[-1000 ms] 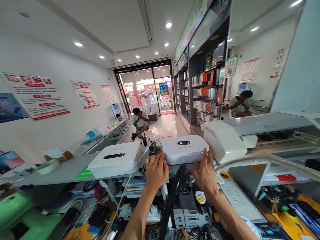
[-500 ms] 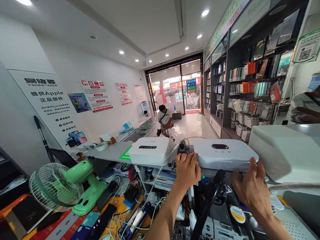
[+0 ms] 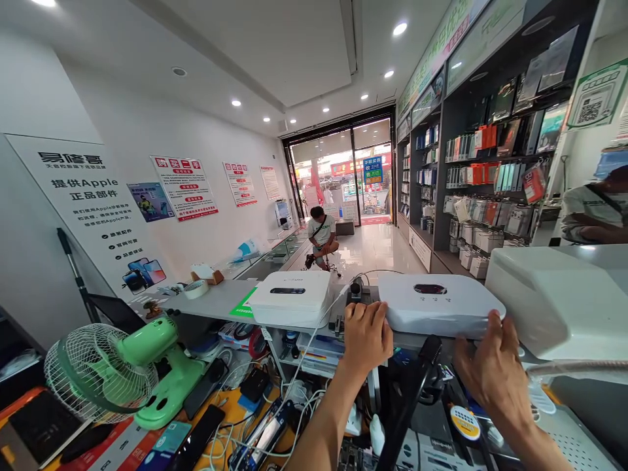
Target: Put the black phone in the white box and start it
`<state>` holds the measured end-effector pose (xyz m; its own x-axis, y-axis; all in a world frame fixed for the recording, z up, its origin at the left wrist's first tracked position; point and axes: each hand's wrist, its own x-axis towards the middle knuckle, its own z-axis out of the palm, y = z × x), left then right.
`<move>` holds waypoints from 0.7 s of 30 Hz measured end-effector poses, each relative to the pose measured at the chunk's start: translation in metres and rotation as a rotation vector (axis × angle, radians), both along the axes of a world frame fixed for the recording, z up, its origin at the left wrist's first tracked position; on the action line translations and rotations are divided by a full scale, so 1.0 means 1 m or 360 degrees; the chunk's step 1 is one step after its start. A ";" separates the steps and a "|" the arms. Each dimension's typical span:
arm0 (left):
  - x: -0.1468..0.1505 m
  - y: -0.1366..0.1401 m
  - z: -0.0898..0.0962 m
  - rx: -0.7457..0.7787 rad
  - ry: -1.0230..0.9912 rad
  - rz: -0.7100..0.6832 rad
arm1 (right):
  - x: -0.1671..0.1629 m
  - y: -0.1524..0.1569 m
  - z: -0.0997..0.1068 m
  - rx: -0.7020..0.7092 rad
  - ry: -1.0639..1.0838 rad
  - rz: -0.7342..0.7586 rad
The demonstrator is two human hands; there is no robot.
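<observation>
A white box with rounded ends (image 3: 439,307), marked by a dark oval and small symbols on top, lies on the shelf in front of me. My left hand (image 3: 367,335) is closed with curled fingers against its left end. At the right end, my right hand (image 3: 495,360) grips the corner, fingers on the side and thumb low at the front. Left of my hands sits a second white box (image 3: 292,311) with a dark strip on its top. A white cable (image 3: 338,297) runs down past that box's right edge.
A green fan (image 3: 161,373) stands at lower left. Phones, tangled cables and tools cover the bench below, with a black arm (image 3: 409,399) rising between my forearms. A large white machine (image 3: 554,301) stands at right. Further off, a person (image 3: 322,235) sits on a stool.
The whole view has shifted slightly. Both hands stay at the ends of the white box, which has not clearly moved.
</observation>
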<state>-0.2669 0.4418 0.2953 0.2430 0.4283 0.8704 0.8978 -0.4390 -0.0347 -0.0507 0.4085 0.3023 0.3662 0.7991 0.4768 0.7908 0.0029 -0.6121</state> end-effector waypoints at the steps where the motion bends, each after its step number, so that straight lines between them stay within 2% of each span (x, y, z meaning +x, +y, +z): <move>1: 0.000 0.000 0.000 0.0003 0.0002 0.0002 | 0.000 0.000 0.000 -0.0006 -0.0009 -0.0002; 15: 0.000 0.000 0.001 0.0029 0.0009 0.0007 | 0.000 0.000 -0.003 -0.0014 -0.0003 -0.0015; 21: 0.000 0.000 0.000 0.0020 0.0038 0.0032 | 0.005 0.011 -0.012 0.0041 0.0047 0.0005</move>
